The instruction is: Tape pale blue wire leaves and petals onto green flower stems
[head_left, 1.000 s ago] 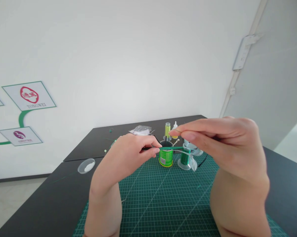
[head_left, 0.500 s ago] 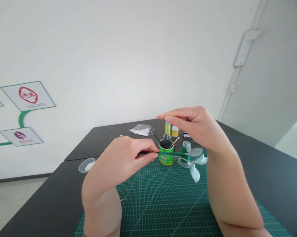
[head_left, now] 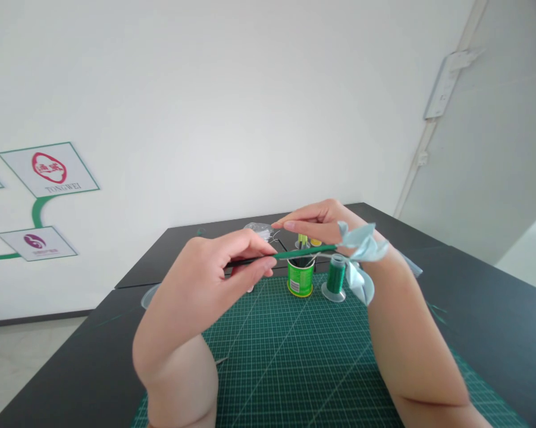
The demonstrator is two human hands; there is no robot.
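Observation:
My left hand [head_left: 221, 267] is closed in a pinch on the green-wrapped stem [head_left: 306, 252] of an artificial flower, held level above the mat. Pale blue petals [head_left: 364, 245] spread from its right end, in front of my right wrist. My right hand [head_left: 323, 220] is above and behind the stem, thumb and fingertips pressed together on what seems to be a fine thread, too thin to follow here. Below the stem stands a spool of green thread [head_left: 336, 275], beside a green can [head_left: 300, 278] with dark tools in it.
A green cutting mat [head_left: 285, 356] covers the near part of the black table [head_left: 129, 321]. Behind the hands are a clear plastic bag [head_left: 259, 228] and a yellow-labelled bottle [head_left: 316, 242], partly hidden. A clear dish [head_left: 149, 295] lies by my left forearm; a pale wall rises behind.
My right hand has moved left and slightly down. The flower stem in my left hand has risen and turned, its petals now higher and in front of my right wrist.

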